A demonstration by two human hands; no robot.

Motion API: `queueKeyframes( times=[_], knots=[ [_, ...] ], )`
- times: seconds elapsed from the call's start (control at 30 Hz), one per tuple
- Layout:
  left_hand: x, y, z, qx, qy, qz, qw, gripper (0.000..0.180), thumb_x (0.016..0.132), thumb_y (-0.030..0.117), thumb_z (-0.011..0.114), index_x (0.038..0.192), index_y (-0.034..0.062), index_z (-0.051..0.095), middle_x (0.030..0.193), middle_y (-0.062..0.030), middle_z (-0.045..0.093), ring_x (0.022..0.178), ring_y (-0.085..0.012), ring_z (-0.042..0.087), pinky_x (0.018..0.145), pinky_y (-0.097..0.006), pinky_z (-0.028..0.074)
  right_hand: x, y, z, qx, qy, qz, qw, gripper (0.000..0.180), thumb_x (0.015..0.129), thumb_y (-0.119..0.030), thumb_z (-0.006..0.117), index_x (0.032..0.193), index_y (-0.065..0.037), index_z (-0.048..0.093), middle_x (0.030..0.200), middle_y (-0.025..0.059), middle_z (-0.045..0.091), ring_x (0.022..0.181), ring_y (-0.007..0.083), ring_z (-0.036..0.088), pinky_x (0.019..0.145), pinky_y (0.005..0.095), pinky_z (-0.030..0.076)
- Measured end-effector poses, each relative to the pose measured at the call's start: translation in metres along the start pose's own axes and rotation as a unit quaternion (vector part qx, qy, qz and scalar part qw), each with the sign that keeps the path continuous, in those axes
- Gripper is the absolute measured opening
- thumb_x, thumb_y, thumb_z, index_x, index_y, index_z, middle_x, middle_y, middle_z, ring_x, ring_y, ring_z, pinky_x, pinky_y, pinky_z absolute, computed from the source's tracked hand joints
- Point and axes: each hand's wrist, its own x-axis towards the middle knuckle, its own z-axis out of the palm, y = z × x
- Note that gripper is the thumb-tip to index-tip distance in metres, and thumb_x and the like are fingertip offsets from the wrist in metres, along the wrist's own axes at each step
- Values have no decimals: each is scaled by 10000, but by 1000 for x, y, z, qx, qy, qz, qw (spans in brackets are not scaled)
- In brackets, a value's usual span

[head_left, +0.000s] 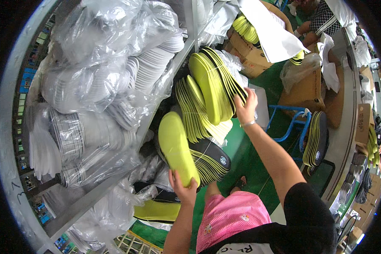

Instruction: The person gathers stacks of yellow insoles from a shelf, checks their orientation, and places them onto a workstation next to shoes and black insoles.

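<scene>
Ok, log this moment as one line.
left hand: grips lime insole bundle | right hand: on upper insole stack | bagged white insoles on rack

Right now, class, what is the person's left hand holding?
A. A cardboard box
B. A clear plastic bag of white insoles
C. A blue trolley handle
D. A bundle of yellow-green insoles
D: the left hand grips the lower end of a bundle of yellow-green insoles, their black undersides showing alongside.

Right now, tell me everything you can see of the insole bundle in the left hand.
The bundle is a stack of flat insoles, lime-yellow on the faces and black at the back, foam by the look, bound with thin string. It stands roughly upright, leaning left, toes up. The left hand grips its lower end. A black sole with a round mark shows on its right side. It is held beside the shelf rail, below the bundle the right hand touches.
</scene>
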Motion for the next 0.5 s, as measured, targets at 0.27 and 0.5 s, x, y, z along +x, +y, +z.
queueKeyframes(
  times=[0.27,0.5],
  knots=[
    [-45,-69,9,-19,-102,-241,965,416,724,214,624,1061,25,470,1149,-217,414,1092,-353,380,906,-429,322,-106,77,11,227,-312,368,846,676,731,-326,612,1274,-43,327,1231,205,406,1158,286,376,933,364,329],
    [78,-2,13,22,-21,-137,990,457,776,199,584,1144,12,388,1083,-154,418,1019,-282,394,889,-390,311,-103,93,20,172,-309,358,864,753,685,-360,656,1268,-21,323,1276,223,341,1173,312,353,969,348,296]
  ],
)
